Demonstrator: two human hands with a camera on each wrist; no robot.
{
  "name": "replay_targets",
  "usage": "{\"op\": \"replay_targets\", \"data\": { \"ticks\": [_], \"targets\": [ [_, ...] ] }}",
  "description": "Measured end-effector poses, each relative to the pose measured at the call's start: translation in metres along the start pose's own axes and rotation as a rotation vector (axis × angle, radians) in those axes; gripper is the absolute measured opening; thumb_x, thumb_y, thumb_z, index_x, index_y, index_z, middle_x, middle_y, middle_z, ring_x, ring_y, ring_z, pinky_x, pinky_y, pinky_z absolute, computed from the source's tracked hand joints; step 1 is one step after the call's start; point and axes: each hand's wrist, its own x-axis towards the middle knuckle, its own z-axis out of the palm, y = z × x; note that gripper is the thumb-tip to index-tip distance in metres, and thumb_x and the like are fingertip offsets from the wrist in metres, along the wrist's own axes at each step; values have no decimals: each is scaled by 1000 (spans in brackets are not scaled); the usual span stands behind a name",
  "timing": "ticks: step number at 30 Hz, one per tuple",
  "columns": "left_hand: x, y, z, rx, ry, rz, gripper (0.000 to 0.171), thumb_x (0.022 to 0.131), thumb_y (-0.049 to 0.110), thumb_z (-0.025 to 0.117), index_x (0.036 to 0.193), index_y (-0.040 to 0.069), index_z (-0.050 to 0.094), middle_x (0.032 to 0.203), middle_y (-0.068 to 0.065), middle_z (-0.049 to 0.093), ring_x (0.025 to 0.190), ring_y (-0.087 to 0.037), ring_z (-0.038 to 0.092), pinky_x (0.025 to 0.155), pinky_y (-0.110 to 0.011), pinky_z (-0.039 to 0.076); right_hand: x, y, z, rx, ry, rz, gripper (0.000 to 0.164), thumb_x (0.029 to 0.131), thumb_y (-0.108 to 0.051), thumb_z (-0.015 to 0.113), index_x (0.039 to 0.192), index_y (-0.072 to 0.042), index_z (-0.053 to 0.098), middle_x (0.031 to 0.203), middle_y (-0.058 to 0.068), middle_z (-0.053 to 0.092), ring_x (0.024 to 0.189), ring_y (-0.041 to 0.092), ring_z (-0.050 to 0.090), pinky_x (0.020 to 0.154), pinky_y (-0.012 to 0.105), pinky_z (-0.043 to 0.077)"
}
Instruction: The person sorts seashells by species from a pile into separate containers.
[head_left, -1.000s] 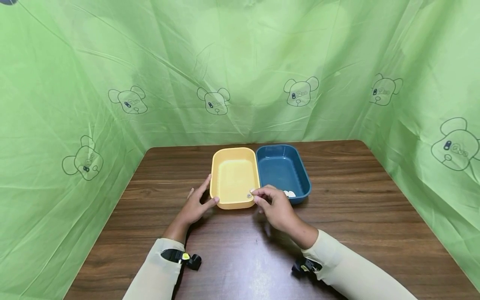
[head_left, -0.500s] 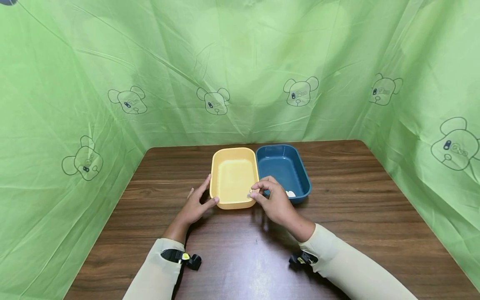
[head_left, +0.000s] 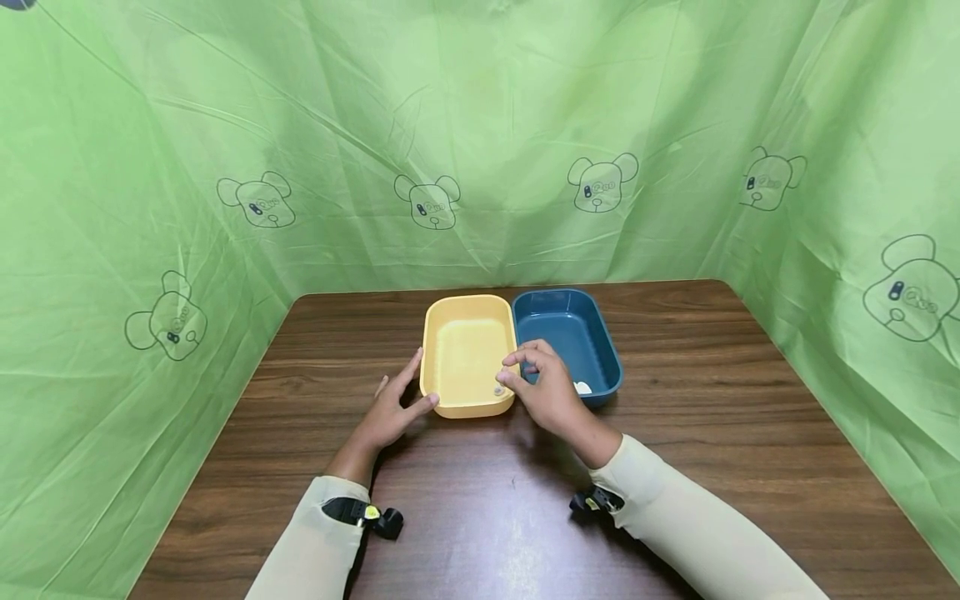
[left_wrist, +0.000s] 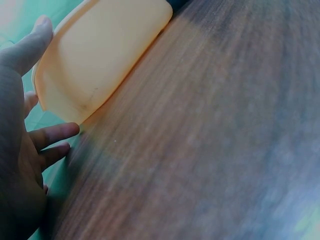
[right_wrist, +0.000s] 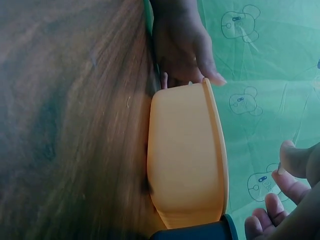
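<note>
My left hand (head_left: 388, 414) rests at the near left corner of the yellow bin (head_left: 468, 410), its thumb on the rim and its straight fingers along the outer side. Above that bin's near right corner, my right hand (head_left: 551, 392) pinches a small pale piece between thumb and index finger; only a sliver of it shows. Below the fingertips a tiny greyish piece (head_left: 498, 390) lies in the yellow bin. White pieces (head_left: 582, 387) sit in the near end of the blue bin (head_left: 611, 360), partly hidden by the right hand.
Both bins stand side by side, touching, towards the back of a brown wooden table (head_left: 465, 492). Green curtains (head_left: 510, 100) with bear-head drawings enclose the table at the back and sides.
My right hand has risen and moved slightly away from me, its fingertips lifting from the yellow bin's near right corner. The left hand and both bins have stayed put.
</note>
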Motion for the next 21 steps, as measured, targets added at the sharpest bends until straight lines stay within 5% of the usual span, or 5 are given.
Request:
{"op": "replay_targets", "data": {
  "ticks": [7, 21],
  "targets": [
    [0, 0, 1, -8, -2, -3, 92, 105, 40, 71, 177, 29, 15, 178, -7, 36, 167, -40, 30, 128, -80, -6, 6, 2, 5, -75, 61, -22, 15, 91, -12, 90, 102, -4, 83, 122, 17, 69, 124, 38, 57, 106, 52, 43],
    [0, 0, 0, -15, 0, -3, 91, 105, 39, 71, 177, 30, 16, 178, -7, 36, 167, -40, 30, 128, -80, -6, 18, 2, 14, -162, 46, 28, 18, 93, -18, 88, 107, -8, 85, 132, 17, 64, 140, 43, 45, 114, 62, 41]
  ]
}}
